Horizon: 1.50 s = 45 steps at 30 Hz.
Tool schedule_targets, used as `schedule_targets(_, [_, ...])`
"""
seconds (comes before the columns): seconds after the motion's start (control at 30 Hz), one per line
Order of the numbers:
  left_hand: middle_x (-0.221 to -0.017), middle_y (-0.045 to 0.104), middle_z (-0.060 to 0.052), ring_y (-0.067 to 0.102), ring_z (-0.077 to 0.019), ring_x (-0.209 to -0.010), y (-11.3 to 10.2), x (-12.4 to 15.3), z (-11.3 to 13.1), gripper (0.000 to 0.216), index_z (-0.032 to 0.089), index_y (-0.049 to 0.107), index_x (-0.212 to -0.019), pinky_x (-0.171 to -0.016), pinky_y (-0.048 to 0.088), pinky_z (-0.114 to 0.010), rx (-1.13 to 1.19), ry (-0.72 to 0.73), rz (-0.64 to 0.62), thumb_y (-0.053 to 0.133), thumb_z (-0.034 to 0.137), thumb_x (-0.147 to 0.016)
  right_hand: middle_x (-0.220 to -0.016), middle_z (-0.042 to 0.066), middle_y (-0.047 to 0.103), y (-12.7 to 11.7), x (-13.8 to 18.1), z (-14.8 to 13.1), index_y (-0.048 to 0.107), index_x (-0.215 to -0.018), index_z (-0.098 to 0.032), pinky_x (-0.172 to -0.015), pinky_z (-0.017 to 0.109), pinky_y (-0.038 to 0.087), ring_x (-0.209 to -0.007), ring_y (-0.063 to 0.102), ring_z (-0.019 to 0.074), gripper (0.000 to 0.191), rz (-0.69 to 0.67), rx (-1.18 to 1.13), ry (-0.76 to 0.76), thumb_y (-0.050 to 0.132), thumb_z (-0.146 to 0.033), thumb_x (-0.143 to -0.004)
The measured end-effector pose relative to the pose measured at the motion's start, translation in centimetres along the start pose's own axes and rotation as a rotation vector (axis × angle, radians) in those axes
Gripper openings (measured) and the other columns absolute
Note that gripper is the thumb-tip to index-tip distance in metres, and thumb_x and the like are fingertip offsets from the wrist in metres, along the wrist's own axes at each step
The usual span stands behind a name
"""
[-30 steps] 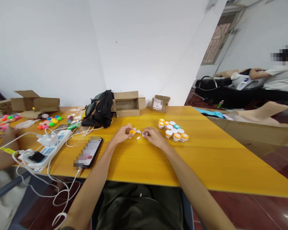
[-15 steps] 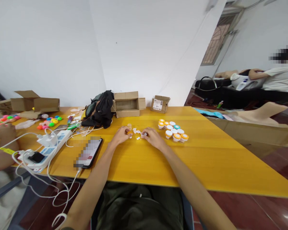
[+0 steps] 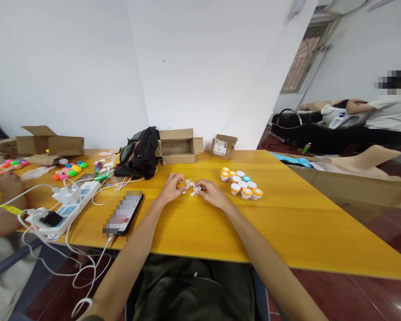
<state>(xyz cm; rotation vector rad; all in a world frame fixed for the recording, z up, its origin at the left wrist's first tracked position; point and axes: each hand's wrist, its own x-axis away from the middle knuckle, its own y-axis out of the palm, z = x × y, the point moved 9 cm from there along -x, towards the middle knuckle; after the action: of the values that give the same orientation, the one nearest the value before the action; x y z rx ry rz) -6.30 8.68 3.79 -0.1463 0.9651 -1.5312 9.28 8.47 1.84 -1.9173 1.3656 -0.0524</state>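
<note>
My right hand (image 3: 210,192) is closed on a small clear jar (image 3: 197,188), its thumb and fingers at the jar's side. To its left, my left hand (image 3: 172,189) has thumb and index finger apart, with a gap between them. Part of a clear and orange item (image 3: 181,182) shows inside that gap; the fingers partly hide it. A pile of small white pieces (image 3: 189,183) lies on the table between both hands. A white piece (image 3: 192,194) rests just in front of the jar. Right of my right hand stand several small jars (image 3: 243,183) with orange, white and teal lids.
A phone (image 3: 125,214) and a power strip (image 3: 71,209) with tangled white cables lie left. Behind are a black bag (image 3: 142,154), an open carton (image 3: 177,158) and a smaller box (image 3: 223,146). Coloured balls (image 3: 68,170) and another person's hand (image 3: 8,183) are at far left.
My left hand has shifted slightly right, its thumb reaching nearer the white pieces. My right hand has brought the clear jar a little to the left, closer to the pile.
</note>
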Motion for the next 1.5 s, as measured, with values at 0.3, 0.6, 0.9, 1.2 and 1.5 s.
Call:
schedule_targets(0.3, [-0.107, 0.063, -0.004, 0.059, -0.0212, -0.107, 0.7, -0.1, -0.1, 0.007, 0.024, 0.068, -0.09, -0.103, 0.046, -0.037, -0.034, 0.024, 0.018, 0.066, 0.027, -0.085, -0.139, 0.014, 0.058, 1.6, 0.6, 0.2, 0.048, -0.136, -0.023, -0.109, 0.051, 0.043, -0.13, 0.054, 0.0315, 0.074, -0.057, 0.077, -0.005, 0.079, -0.049, -0.074])
schedule_targets(0.6, [-0.132, 0.054, -0.008, 0.044, -0.0282, -0.134, 1.5, 0.1, 0.0, 0.019, 0.028, 0.075, -0.104, -0.112, 0.039, -0.049, -0.168, 0.06, -0.048, 0.061, 0.032, -0.091, -0.124, 0.008, 0.066, 1.1, 0.6, -0.6, 0.06, -0.123, -0.026, -0.104, 0.045, 0.047, -0.119, 0.061, 0.0259, 0.034, -0.052, 0.125, -0.111, 0.063, -0.034, -0.09])
schedule_targets(0.9, [-0.135, 0.053, -0.008, 0.041, -0.029, -0.137, 1.7, 0.4, 0.6, 0.022, 0.029, 0.074, -0.107, -0.114, 0.036, -0.05, -0.189, 0.049, -0.093, 0.064, 0.035, -0.089, -0.113, 0.008, 0.069, 0.8, 0.6, -1.7, 0.065, -0.116, -0.024, -0.098, 0.044, 0.049, -0.107, 0.063, 0.0253, 0.028, -0.042, 0.158, -0.132, 0.065, -0.028, -0.088])
schedule_targets(1.2, [-0.14, 0.05, -0.009, 0.045, -0.0313, -0.132, 1.4, 0.4, 0.5, 0.028, 0.028, 0.073, -0.111, -0.113, 0.036, -0.052, -0.154, -0.011, -0.078, 0.067, 0.037, -0.085, -0.111, 0.007, 0.068, 0.7, 0.6, -1.6, 0.066, -0.107, -0.023, -0.098, 0.044, 0.047, -0.107, 0.062, 0.0255, 0.024, -0.046, 0.147, -0.087, 0.069, -0.026, -0.084])
schedule_targets(1.5, [-0.14, 0.049, -0.008, 0.042, -0.0322, -0.136, 1.5, 0.5, 0.5, 0.022, 0.027, 0.072, -0.104, -0.112, 0.036, -0.053, -0.181, -0.035, -0.098, 0.068, 0.03, -0.083, -0.109, 0.008, 0.068, 0.7, 0.5, -1.2, 0.065, -0.105, -0.022, -0.097, 0.042, 0.047, -0.105, 0.062, 0.0249, 0.022, -0.033, 0.125, -0.077, 0.068, -0.024, -0.084])
